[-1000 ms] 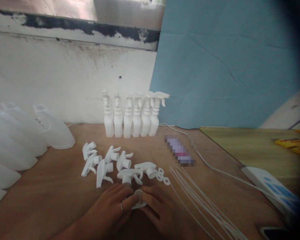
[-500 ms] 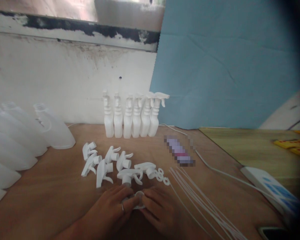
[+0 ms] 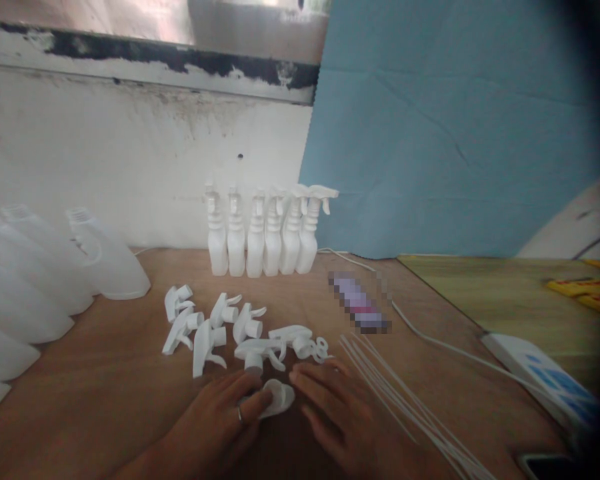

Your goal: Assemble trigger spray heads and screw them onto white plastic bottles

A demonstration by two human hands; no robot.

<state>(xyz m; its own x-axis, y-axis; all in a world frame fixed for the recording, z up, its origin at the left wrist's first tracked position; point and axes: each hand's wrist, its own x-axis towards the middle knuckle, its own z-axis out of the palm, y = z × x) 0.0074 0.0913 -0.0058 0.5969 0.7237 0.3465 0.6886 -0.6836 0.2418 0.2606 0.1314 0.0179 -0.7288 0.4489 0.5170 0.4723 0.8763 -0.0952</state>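
Note:
My left hand point(image 3: 225, 410) is closed around a white spray trigger head point(image 3: 279, 399), its round collar showing by the thumb; the rest of it is hidden by the fingers. My right hand point(image 3: 333, 407) is apart from that piece, fingers spread and slightly bent, with nothing visible in them. Its fingertips are beside the small white rings point(image 3: 322, 345), partly covering them. Several loose white trigger heads point(image 3: 209, 347) lie on the wooden table just beyond both hands. Thin white tubes point(image 3: 405, 400) lie in a bundle by my right hand.
Several white spray bottles with trigger heads point(image 3: 256, 250) stand in a row by the wall. Larger open bottles point(image 3: 113, 267) are grouped at the left. A pixelated purple item point(image 3: 359, 301), a white cable point(image 3: 430, 339) and a white-and-blue box point(image 3: 540, 373) lie to the right.
My right hand has let go of the trigger head and moved right, over part of the rings and a tube. My left hand keeps the trigger head in about the same place.

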